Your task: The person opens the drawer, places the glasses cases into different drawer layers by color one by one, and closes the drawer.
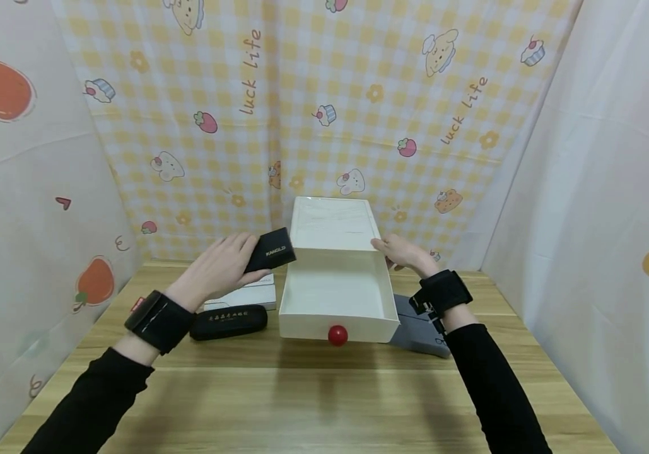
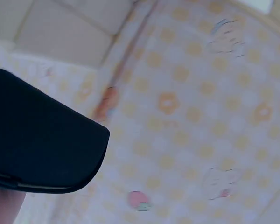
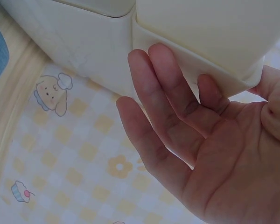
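Checked curtain [image 1: 347, 88] behind wooden table [image 1: 245, 397]; left hand [image 1: 219, 267] grips black case [image 1: 271, 249], right hand [image 1: 406, 253] pinches drawer [image 1: 306, 326].

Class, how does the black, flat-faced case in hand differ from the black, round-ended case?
The flat-faced case is held tilted in the left hand; the round-ended case lies on the wooden table. The flat-faced case bears Latin capitals; the round-ended case, gold characters. Both are black.

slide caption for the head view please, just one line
Left hand holds a small black case near an open white drawer; right hand grips the drawer's side.
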Demonstrator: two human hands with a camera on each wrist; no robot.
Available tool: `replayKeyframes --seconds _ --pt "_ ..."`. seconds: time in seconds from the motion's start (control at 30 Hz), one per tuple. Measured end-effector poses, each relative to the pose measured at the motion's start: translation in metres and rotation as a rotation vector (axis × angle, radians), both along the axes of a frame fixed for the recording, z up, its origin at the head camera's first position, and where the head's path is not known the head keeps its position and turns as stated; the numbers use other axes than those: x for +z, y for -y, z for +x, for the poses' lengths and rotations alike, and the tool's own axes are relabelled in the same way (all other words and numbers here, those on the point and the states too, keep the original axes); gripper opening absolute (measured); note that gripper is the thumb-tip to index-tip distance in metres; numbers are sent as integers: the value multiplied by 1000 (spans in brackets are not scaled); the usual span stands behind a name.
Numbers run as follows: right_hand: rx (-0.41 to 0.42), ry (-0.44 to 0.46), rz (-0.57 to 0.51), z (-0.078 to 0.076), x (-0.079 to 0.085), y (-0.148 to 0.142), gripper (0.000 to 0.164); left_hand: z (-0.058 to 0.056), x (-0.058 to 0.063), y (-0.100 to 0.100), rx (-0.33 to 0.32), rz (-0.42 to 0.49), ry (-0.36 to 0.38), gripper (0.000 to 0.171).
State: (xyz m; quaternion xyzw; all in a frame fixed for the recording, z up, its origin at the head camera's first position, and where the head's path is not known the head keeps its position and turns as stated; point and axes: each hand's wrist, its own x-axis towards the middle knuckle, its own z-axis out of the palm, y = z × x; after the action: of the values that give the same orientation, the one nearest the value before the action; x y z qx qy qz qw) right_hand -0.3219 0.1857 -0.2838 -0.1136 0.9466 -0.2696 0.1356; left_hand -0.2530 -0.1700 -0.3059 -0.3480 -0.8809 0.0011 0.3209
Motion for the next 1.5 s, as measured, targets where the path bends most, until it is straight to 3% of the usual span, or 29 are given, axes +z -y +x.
replayKeyframes --seconds 0.27,0.4,0.53,0.73,1.07,1.17,1.37,1.5 --pt "-5 0 -3 1 -1 0 53 4 40 -45 -21 -113 119 64" --pt "1 -4 -3 1 -1 0 53 1 48 -67 -58 -195 112 60" --pt "13 -17 6 2 -1 1 52 -4 50 -88 -80 -264 152 60" --pt "13 -23 12 2 -1 1 52 -14 40 -114 -105 -367 199 60" --pt "14 -33 -7 0 -4 1 52 -28 11 -142 -99 -536 154 64" --pt "12 -31 3 -1 -4 2 53 -29 6 -147 -106 -553 96 64" --pt "9 -32 -1 0 -3 2 53 -31 -5 -149 -108 -607 -114 65" --pt "1 -29 6 1 -4 1 53 -33 -11 -147 -89 -627 -122 65"
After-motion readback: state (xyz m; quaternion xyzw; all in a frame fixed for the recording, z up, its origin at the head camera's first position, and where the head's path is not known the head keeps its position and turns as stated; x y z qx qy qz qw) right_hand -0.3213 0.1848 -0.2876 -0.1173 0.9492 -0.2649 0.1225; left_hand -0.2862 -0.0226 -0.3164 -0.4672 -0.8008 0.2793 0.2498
